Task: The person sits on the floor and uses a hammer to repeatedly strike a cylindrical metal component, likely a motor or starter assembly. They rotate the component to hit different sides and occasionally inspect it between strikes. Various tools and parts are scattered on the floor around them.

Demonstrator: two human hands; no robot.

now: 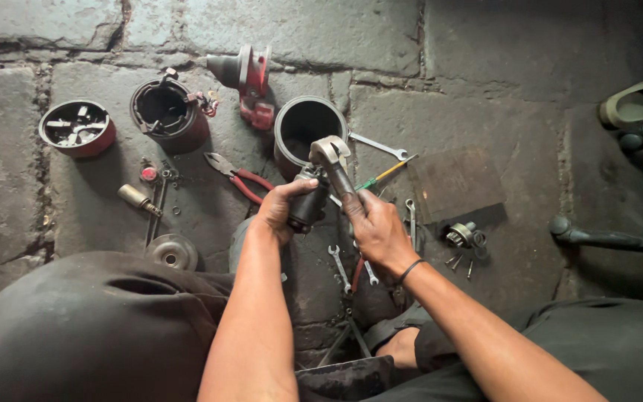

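Holding a dark metal part (308, 205) in both hands above the stone floor (485, 89), just in front of the open black cylinder (308, 126). Left hand (280, 211) is clamped around the part's dark body from the left, thumb on top. Right hand (376, 227) is closed around the grey arm (334, 165) that sticks up from the part and ends in a curved head overlapping the cylinder's near rim. Black band on the right wrist.

Relative to the cylinder:
- just right: a wrench (378, 146) and a green-and-yellow screwdriver (385, 174), both flat on the floor
- further right: a rusty flat plate (455, 182), with a small gear piece (461, 235) and a few bolts (461, 262) at its near edge
- just left: red-handled pliers (238, 177)
- up-left: a red-and-black housing piece (247, 82)
- left: a dark red round casing (169, 112), then further left a red cap (77, 128) holding small parts
- near-left: a small brass-coloured cylinder (137, 198) and a round disc (173, 251) by the person's knee
- nearer, under the hands: small wrenches (340, 266) on the floor
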